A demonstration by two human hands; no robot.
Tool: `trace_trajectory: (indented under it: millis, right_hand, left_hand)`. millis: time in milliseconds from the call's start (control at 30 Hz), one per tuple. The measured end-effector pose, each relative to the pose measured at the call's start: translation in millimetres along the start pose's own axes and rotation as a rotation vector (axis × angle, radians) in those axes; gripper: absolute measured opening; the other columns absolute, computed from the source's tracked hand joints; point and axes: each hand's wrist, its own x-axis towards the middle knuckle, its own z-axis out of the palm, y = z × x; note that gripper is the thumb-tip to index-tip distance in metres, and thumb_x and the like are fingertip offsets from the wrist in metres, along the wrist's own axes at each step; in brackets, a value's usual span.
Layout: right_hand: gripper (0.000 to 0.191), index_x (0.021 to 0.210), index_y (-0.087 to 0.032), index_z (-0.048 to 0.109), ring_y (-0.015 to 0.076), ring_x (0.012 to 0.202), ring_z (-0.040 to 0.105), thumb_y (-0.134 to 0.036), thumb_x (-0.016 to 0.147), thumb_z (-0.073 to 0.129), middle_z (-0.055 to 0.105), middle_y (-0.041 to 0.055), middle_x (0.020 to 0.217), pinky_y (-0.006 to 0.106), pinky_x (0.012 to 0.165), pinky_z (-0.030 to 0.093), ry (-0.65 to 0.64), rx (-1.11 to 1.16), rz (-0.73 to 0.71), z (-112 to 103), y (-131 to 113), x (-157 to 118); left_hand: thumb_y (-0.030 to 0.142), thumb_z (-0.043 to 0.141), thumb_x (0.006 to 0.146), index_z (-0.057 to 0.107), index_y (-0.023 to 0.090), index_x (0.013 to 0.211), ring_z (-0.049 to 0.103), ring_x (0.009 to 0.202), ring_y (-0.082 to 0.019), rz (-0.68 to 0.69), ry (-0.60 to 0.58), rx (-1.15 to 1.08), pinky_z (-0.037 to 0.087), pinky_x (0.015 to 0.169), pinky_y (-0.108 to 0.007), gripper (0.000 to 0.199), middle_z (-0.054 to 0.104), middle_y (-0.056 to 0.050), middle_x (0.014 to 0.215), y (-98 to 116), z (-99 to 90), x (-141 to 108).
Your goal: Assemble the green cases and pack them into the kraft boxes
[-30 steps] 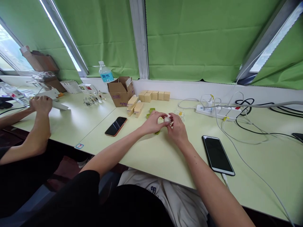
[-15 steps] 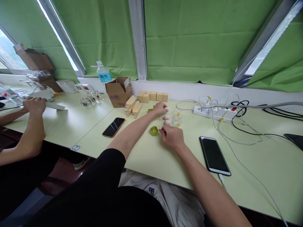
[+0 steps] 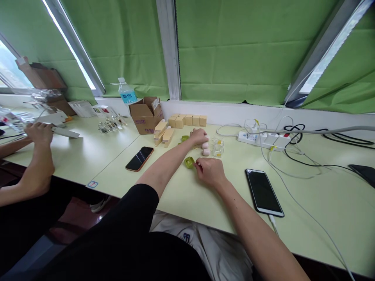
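My left hand [image 3: 199,136] reaches to the far end of a short row of small rounded pale pink pieces [image 3: 206,151]. Its fingers are curled closed around the farthest piece, which shows only in part. My right hand [image 3: 211,171] is closer to me, with thumb and forefinger pinched at the right rim of a small green square dish [image 3: 189,162]. A second green dish [image 3: 184,138] lies beyond it, partly behind my left wrist. Small clear containers with yellow centres [image 3: 218,149] stand right of the pink pieces.
Small wooden-coloured boxes [image 3: 187,120] line the wall, beside an open cardboard box [image 3: 145,115]. Phones lie left [image 3: 140,158] and right [image 3: 264,192], the right one on a cable. A power strip [image 3: 260,139] trails cords. Another person's hand [image 3: 39,132] works at far left.
My right fingers have come down and left onto the rim of the near green dish. My left hand stays by the far pink piece. The view has shifted slightly.
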Motion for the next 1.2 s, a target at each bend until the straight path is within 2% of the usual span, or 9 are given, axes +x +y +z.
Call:
trace_trajectory:
  millis: [300,433,567,667,767,900,1000,1100,1200]
  right_hand:
    - [0.032,0.086,-0.020,0.076,0.0180,0.069,0.066,-0.035,0.107,0.057,0.082,0.0060,0.084,0.033,0.061,0.018,0.005,0.001,0.000,0,2,0]
    - [0.031,0.087,-0.020,0.076,0.0186,0.070,0.066,-0.036,0.106,0.058,0.082,0.0063,0.085,0.033,0.061,0.018,0.009,0.000,0.000,0,3,-1]
    - [0.032,0.084,-0.020,0.076,0.0200,0.068,0.065,-0.032,0.105,0.055,0.081,0.0082,0.082,0.034,0.061,0.019,0.034,-0.024,0.020,-3,8,-1]
    - [0.031,0.084,-0.020,0.077,0.0213,0.068,0.065,-0.032,0.103,0.056,0.081,0.0092,0.083,0.034,0.062,0.019,0.059,-0.040,0.059,-6,14,1]
    - [0.030,0.086,-0.020,0.078,0.0227,0.070,0.067,-0.031,0.103,0.056,0.082,0.0089,0.086,0.034,0.062,0.021,0.059,-0.046,0.107,-7,20,3]
    - [0.028,0.086,-0.021,0.078,0.0236,0.072,0.068,-0.030,0.103,0.058,0.083,0.0094,0.086,0.034,0.063,0.022,0.037,-0.051,0.121,-5,22,4]
    - [0.023,0.090,-0.021,0.079,0.0239,0.075,0.070,-0.029,0.101,0.061,0.084,0.0090,0.090,0.034,0.063,0.023,0.020,-0.044,0.085,-3,20,3]
    - [0.019,0.097,-0.022,0.080,0.0231,0.078,0.071,-0.026,0.100,0.062,0.084,0.0076,0.097,0.034,0.063,0.024,0.013,-0.013,0.043,-2,16,2]
    - [0.019,0.102,-0.023,0.081,0.0220,0.081,0.071,-0.024,0.099,0.062,0.084,0.0067,0.101,0.033,0.063,0.027,0.025,0.042,0.023,0,14,2]
  left_hand:
    - [0.030,0.086,0.069,0.079,0.021,0.114,0.052,0.141,-0.040,-0.006,-0.006,-0.062,0.041,0.117,-0.049,0.046,0.079,-0.014,0.120,3,-4.2,-3]
    - [0.027,0.080,0.079,0.076,0.020,0.131,0.054,0.143,-0.039,0.005,0.065,-0.108,0.043,0.117,-0.050,0.052,0.080,-0.014,0.126,10,-16.8,-12]
    - [0.023,0.062,0.097,0.073,0.022,0.140,0.059,0.141,-0.028,0.101,0.182,-0.160,0.043,0.120,-0.042,0.044,0.079,-0.009,0.135,6,-36.2,-43]
    - [0.024,0.062,0.099,0.080,0.019,0.124,0.068,0.126,-0.026,0.269,0.265,-0.244,0.048,0.117,-0.041,0.031,0.082,-0.010,0.122,-15,-47.7,-85]
    - [0.027,0.063,0.098,0.082,0.021,0.115,0.069,0.119,-0.028,0.323,0.195,-0.207,0.052,0.112,-0.044,0.026,0.084,-0.009,0.111,-41,-56.5,-133]
    - [0.041,0.070,0.098,0.077,0.028,0.137,0.058,0.137,-0.032,0.381,-0.048,-0.140,0.050,0.117,-0.047,0.041,0.081,-0.007,0.127,-66,-70.0,-176]
    - [0.046,0.078,0.092,0.072,0.031,0.145,0.056,0.141,-0.032,0.398,-0.168,-0.144,0.048,0.121,-0.048,0.055,0.077,-0.007,0.137,-73,-75.8,-185]
    - [0.036,0.084,0.082,0.072,0.031,0.145,0.058,0.141,-0.033,0.378,-0.210,-0.121,0.048,0.122,-0.048,0.064,0.074,-0.008,0.139,-74,-71.9,-183]
    - [0.034,0.084,0.079,0.076,0.028,0.135,0.064,0.135,-0.033,0.319,-0.207,-0.116,0.051,0.118,-0.048,0.057,0.073,-0.010,0.133,-72,-63.6,-181]
